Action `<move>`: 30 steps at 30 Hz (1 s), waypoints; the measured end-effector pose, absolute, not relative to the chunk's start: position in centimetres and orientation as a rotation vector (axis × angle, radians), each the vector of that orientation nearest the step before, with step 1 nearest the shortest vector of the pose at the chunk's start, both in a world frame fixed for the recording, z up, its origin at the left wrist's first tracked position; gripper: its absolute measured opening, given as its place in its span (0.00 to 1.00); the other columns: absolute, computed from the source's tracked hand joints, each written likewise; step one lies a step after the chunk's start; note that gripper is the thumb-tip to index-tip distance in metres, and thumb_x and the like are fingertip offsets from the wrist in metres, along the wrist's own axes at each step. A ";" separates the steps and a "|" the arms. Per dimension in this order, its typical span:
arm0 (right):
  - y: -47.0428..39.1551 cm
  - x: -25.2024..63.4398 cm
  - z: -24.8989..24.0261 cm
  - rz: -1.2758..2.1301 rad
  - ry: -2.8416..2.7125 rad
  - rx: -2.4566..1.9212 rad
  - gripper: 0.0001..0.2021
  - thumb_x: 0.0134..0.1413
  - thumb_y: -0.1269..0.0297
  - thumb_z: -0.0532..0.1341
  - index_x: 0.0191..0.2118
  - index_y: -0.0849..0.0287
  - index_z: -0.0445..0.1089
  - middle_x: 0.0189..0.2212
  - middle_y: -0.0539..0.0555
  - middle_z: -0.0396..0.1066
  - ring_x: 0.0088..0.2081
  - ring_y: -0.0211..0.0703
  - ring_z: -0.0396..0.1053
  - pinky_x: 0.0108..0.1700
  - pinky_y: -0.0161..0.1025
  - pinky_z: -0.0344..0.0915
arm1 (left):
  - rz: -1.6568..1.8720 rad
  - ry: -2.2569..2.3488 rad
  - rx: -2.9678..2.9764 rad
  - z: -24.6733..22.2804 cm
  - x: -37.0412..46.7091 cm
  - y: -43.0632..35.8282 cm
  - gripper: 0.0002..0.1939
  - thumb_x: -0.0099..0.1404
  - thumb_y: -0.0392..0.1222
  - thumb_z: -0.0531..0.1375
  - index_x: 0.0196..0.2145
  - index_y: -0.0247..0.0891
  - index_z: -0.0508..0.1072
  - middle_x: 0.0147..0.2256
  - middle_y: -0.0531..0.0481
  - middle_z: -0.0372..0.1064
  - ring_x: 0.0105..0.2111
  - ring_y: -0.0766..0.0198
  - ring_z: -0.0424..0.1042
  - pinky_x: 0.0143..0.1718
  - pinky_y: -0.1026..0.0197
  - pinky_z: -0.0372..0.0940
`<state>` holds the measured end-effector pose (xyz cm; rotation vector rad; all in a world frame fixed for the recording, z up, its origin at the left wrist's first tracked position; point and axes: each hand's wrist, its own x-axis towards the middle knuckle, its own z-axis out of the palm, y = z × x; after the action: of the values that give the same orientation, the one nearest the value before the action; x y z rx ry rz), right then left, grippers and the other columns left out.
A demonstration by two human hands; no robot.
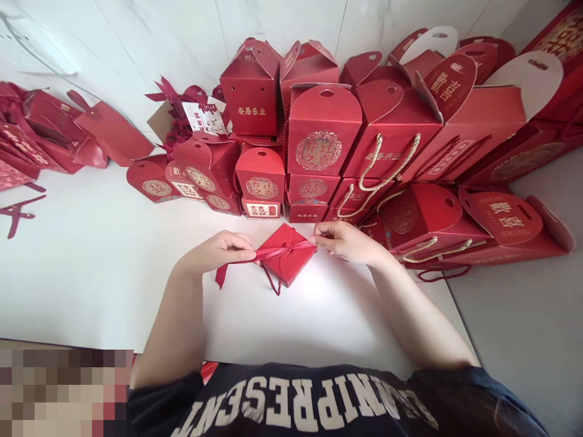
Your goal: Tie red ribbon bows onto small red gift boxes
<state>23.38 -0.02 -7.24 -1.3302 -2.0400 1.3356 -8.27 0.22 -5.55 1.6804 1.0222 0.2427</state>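
Note:
A small red gift box (291,267) lies turned cornerwise on the white table in front of me. Across its top runs a dark red ribbon (268,252), crossed or knotted near the middle of the lid. My left hand (230,247) pinches the ribbon left of the box, and a loose tail hangs below the fingers. On the other side, my right hand (334,238) pinches the ribbon's other end by the box's right corner. A twisted red cord (273,283) sticks out from the box's lower left side.
Stacked red gift boxes (323,133), some with gold rope handles, line the wall behind and to the right. Red bags (50,130) lie at the far left, near a loose strap (18,215). Bunched ribbons (180,109) stand behind the left boxes. The white table (100,273) reaches my body.

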 end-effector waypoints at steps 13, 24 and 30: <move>-0.1 22.7 -7.3 1.412 -2.033 -1.268 0.18 0.60 0.50 0.56 0.27 0.58 0.60 0.21 0.45 0.56 0.22 0.33 0.54 0.26 0.32 0.51 | 0.663 0.635 1.714 -8.8 -4.4 1.7 0.10 0.63 0.48 0.64 0.34 0.42 0.84 0.38 0.42 0.80 0.56 0.49 0.69 0.68 0.42 0.34; 0.0 22.6 -7.6 1.457 -2.012 -1.207 0.19 0.59 0.47 0.57 0.27 0.58 0.61 0.21 0.45 0.56 0.23 0.34 0.55 0.26 0.33 0.52 | 0.635 0.868 1.825 -7.6 -3.2 1.6 0.11 0.61 0.47 0.65 0.26 0.40 0.81 0.32 0.47 0.78 0.40 0.60 0.74 0.68 0.49 0.39; 0.1 23.6 -6.3 1.514 -1.993 -1.094 0.19 0.58 0.48 0.59 0.30 0.61 0.71 0.23 0.47 0.62 0.25 0.34 0.56 0.29 0.35 0.56 | 0.550 0.905 1.876 -6.9 -3.5 1.5 0.09 0.59 0.48 0.67 0.29 0.40 0.82 0.35 0.48 0.79 0.39 0.60 0.75 0.68 0.48 0.42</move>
<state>23.56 0.12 -6.30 -1.0937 -1.9931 1.5143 -3.53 1.47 -6.85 1.8758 0.9049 0.5501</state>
